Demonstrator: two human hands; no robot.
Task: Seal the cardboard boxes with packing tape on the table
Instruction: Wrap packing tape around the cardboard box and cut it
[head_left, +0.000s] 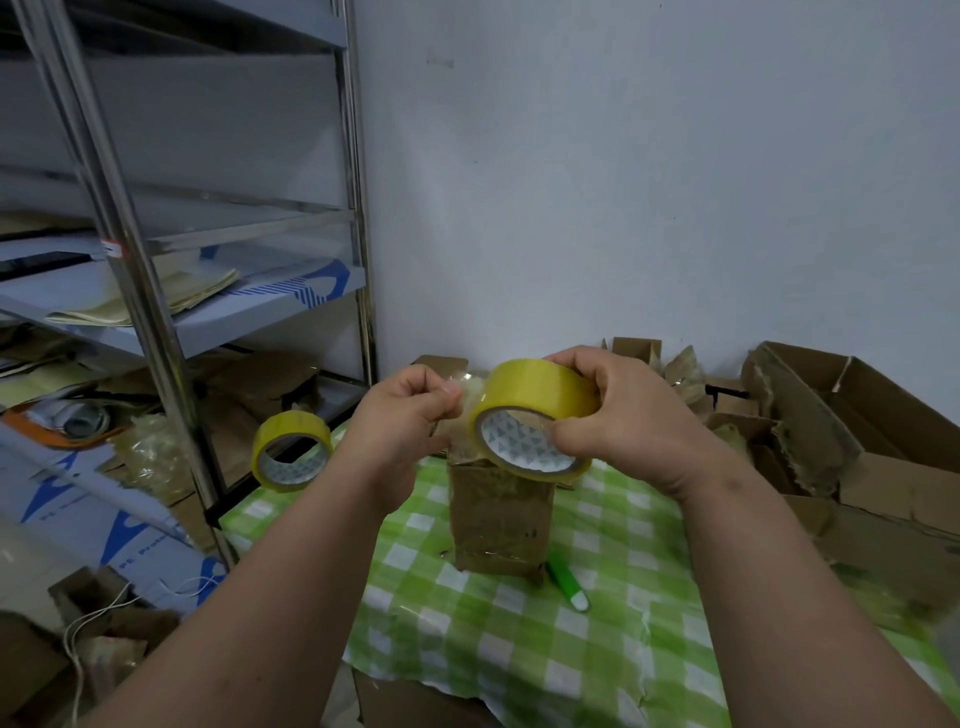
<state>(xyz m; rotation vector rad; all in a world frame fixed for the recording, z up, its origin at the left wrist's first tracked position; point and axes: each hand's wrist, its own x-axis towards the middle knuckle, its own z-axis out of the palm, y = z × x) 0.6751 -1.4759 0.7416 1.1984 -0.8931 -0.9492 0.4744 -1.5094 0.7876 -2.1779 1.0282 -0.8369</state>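
Cardboard box at six o'clock below our roll awaits sealing; right grip holds roll, left pinches tape end.

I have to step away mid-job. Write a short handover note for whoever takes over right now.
Right hand grips the tape roll above the upright cardboard box.
Left hand pinches the pulled tape end.
Spare roll stands at the table's left edge; green cutter lies beside the box.
Done: tape end freed.
Left: stick tape down, cut, then the open boxes at right.
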